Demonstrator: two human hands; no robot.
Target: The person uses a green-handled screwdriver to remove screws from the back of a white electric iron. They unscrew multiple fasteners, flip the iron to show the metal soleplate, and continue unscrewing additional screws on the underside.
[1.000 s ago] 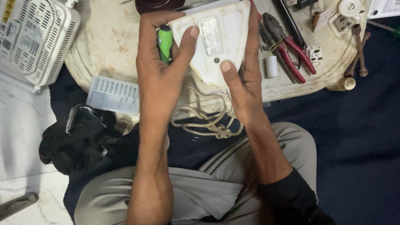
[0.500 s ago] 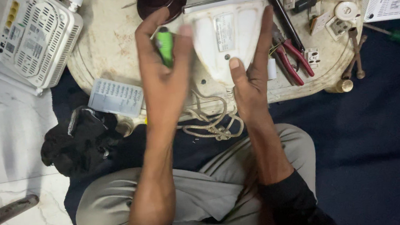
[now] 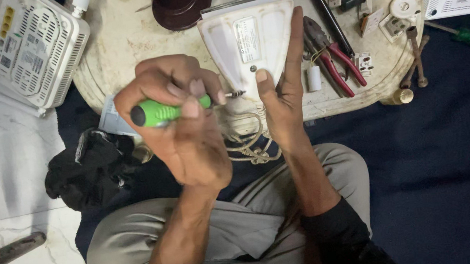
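My left hand (image 3: pixel 180 125) grips a green-handled screwdriver (image 3: pixel 168 110), held level with its metal tip pointing right toward the narrow end of a white clothes iron (image 3: pixel 247 43). The iron lies base up on a round cream table (image 3: pixel 120 46). My right hand (image 3: pixel 282 91) holds the iron's right side, thumb pressed on its underside near a screw. A cream braided cord (image 3: pixel 247 142) hangs in loops from the iron over my lap.
Red-handled pliers (image 3: pixel 331 61), a dark brown cup (image 3: pixel 181 3), small metal parts and a white socket (image 3: pixel 401 18) lie on the table. White vented router boxes (image 3: pixel 32 48) sit at the left and top right. A black cloth (image 3: pixel 88 167) lies by my knee.
My left hand came off the iron's left side, drew toward me and turned the screwdriver level, tip at the iron. My right hand still steadies the iron.
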